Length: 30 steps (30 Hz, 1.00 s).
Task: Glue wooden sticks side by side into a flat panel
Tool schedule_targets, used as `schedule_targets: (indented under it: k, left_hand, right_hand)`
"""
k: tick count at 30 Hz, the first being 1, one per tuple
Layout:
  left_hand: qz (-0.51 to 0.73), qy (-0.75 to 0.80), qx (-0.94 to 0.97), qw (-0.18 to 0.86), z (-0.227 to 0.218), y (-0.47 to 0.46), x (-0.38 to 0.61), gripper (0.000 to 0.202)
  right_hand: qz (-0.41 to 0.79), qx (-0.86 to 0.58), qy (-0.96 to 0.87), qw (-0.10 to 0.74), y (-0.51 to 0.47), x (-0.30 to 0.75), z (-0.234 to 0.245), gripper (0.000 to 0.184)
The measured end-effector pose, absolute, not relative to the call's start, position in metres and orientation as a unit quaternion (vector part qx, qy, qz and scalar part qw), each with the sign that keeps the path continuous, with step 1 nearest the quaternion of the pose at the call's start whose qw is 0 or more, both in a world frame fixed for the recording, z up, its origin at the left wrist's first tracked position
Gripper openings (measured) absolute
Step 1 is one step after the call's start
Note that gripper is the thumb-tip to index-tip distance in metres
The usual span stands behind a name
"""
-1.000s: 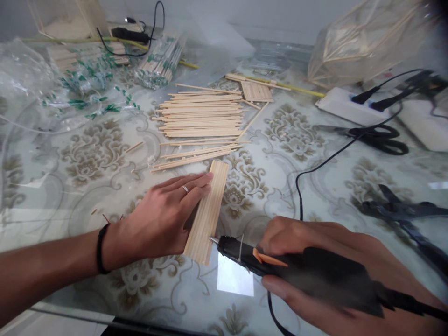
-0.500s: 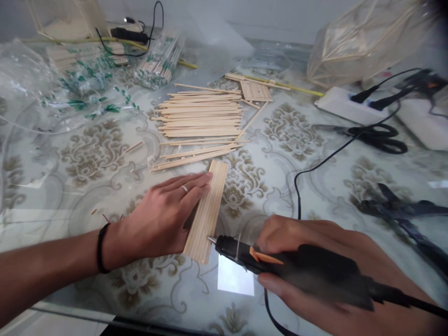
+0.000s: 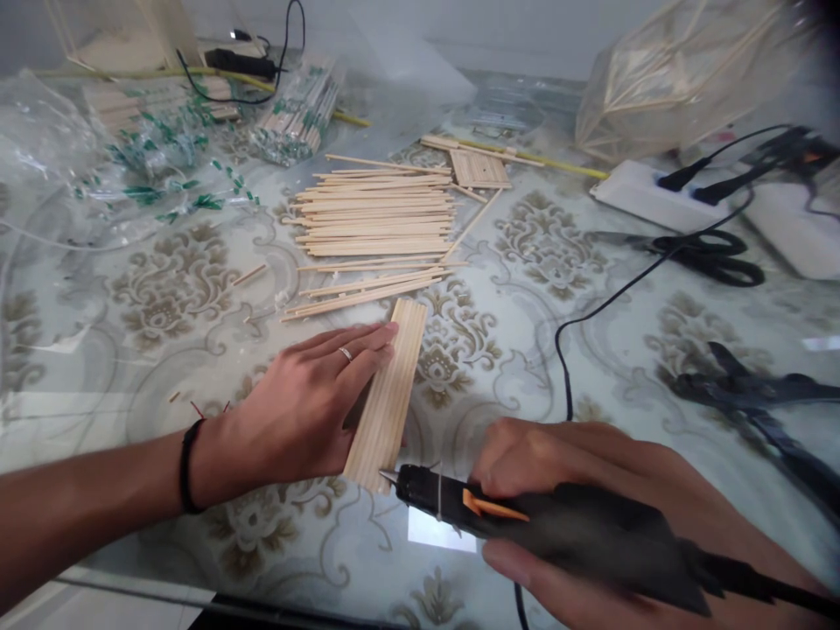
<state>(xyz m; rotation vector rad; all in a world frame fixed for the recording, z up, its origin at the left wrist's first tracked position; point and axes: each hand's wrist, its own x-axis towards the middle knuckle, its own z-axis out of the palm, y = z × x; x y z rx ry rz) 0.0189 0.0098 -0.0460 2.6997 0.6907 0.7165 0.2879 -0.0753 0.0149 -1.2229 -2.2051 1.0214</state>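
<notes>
My left hand (image 3: 302,407) lies flat, fingers stretched out, pressing on the left edge of a narrow panel of joined wooden sticks (image 3: 392,385) on the table. My right hand (image 3: 610,516) is wrapped round a black glue gun (image 3: 518,521) with an orange trigger. Its metal nozzle touches the near right corner of the panel. A black cord runs from the gun off to the right.
A pile of loose wooden sticks (image 3: 377,219) lies beyond the panel. Packets of sticks in plastic (image 3: 295,114) sit at the back left. Black scissors (image 3: 705,254), a white power strip (image 3: 656,201), a black cable (image 3: 610,302), dark pliers (image 3: 754,389) and a stick-frame lantern (image 3: 682,79) fill the right side.
The glue gun's nozzle has slid down the panel's right edge toward me, from partway up to the near corner. My left hand has stayed in place.
</notes>
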Motion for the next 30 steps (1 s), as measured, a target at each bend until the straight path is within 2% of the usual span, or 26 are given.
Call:
schedule_targets:
  k: [9, 14, 27, 30]
  left_hand:
    - [0.242, 0.243, 0.929, 0.139, -0.046, 0.009, 0.018, 0.058]
    - [0.236, 0.24, 0.932, 0.136, -0.047, 0.009, 0.017, 0.053]
    - [0.243, 0.238, 0.932, 0.122, -0.048, 0.01, 0.018, 0.054]
    - [0.236, 0.246, 0.931, 0.131, -0.047, 0.009, 0.018, 0.054]
  right_hand:
    - [0.36, -0.443, -0.796, 0.202, -0.074, 0.29, 0.018, 0.015]
    - [0.343, -0.447, -0.805, 0.186, -0.072, 0.291, 0.017, 0.016]
    - [0.36, -0.48, -0.773, 0.205, -0.065, 0.293, 0.014, 0.013]
    - [0.322, -0.499, -0.777, 0.21, -0.063, 0.29, 0.014, 0.015]
